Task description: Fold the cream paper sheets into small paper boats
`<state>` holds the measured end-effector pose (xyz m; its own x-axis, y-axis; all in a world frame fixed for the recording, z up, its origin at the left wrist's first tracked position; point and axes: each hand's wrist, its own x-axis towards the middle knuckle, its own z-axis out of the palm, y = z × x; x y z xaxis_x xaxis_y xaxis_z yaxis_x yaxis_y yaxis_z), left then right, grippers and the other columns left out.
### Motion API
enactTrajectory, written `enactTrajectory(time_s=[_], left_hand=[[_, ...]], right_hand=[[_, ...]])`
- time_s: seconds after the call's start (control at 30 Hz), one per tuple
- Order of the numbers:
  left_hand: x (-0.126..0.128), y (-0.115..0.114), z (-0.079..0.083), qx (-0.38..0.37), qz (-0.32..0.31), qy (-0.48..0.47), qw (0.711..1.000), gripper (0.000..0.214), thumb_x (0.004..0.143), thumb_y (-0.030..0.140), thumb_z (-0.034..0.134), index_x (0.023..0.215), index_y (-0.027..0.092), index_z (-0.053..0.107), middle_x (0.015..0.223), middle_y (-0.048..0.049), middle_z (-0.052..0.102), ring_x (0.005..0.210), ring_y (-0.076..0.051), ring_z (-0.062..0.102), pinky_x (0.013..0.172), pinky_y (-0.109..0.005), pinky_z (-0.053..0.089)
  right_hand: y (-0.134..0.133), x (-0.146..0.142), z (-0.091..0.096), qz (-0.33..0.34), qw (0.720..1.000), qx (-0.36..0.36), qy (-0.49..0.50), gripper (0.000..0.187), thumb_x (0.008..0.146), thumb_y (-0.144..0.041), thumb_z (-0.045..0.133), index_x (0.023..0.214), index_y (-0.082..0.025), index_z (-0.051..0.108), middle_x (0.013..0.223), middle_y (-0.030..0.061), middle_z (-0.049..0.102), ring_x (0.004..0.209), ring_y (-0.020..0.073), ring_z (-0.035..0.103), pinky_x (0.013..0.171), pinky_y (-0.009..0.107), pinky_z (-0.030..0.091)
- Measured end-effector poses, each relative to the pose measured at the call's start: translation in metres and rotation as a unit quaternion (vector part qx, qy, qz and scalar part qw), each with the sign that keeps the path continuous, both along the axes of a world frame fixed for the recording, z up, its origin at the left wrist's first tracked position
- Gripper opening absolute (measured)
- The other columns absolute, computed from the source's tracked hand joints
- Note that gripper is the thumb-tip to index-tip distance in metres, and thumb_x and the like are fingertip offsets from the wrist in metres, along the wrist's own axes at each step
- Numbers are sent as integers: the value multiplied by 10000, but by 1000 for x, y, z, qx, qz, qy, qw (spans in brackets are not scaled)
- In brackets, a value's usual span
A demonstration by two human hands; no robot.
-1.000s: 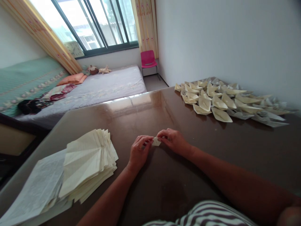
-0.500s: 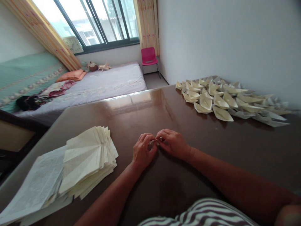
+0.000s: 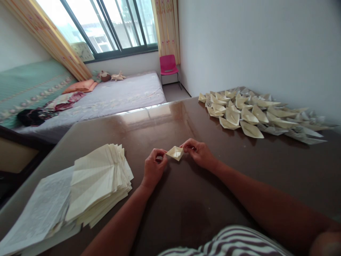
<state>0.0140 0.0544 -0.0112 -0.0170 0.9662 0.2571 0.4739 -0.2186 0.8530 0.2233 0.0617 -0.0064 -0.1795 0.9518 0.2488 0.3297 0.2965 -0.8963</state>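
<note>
A small cream paper boat (image 3: 176, 153) is stretched between my two hands over the middle of the brown table. My left hand (image 3: 156, 163) pinches its left tip, fingers curled. At the opposite tip, my right hand (image 3: 198, 152) grips the paper between thumb and fingers. The boat's hollow faces up, with a pale peak showing in its centre. To the right, a group of folded paper boats (image 3: 250, 115) in cream and grey covers the table's far corner. On the left lies a stack of creased cream paper sheets (image 3: 93, 181), partly over greyish printed sheets (image 3: 45, 202).
The glossy brown table (image 3: 160, 220) reaches to a white wall (image 3: 253, 42) on the right. Beyond its far edge stand a bed (image 3: 133, 89) with a lilac sheet and a pink chair (image 3: 168, 65). A window (image 3: 114, 28) is behind them.
My hands have moved apart, the left one leftward. The paper, mostly hidden between my fingers before, now shows as an opened boat held by both tips.
</note>
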Motion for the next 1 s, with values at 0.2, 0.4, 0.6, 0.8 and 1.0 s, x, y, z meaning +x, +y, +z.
enactTrajectory(time_s=[0.2,0.4,0.6,0.8,1.0], left_hand=[[-9,11,-4,-65,12,-112,992,176,721,305,654,792,156,592,763,-16,666,662,-123,616,626,-237,498],[-10,11,-8,-63,-31,-74,995,141,747,270,619,816,171,547,754,12,610,648,-106,582,620,-223,490],[-6,3,-4,3,-177,-19,984,272,754,228,633,1019,198,579,1207,-90,547,1121,-197,553,889,-309,500],[-3,2,-7,-55,-154,-73,984,295,661,299,748,864,174,575,1190,-88,597,896,-170,649,756,-280,546],[-5,3,-4,-115,-114,-84,983,260,690,360,718,683,157,556,1013,-41,692,620,-94,602,537,-194,472]], right_hand=[[12,2,-13,-18,989,-84,117,135,839,-337,557,849,-204,533,771,3,689,706,152,657,629,255,476],[11,2,-10,-38,990,-85,107,186,832,-375,574,846,-192,538,699,9,670,666,160,655,598,261,486],[1,-2,-2,-12,999,-37,36,133,860,-335,549,873,-203,556,757,18,694,715,167,672,687,296,517],[-2,-4,1,-10,999,-34,34,137,863,-340,548,882,-205,556,797,25,704,717,165,676,674,287,520],[3,-2,1,-16,995,-57,75,150,852,-351,556,852,-202,535,785,23,704,705,161,674,673,284,507]])
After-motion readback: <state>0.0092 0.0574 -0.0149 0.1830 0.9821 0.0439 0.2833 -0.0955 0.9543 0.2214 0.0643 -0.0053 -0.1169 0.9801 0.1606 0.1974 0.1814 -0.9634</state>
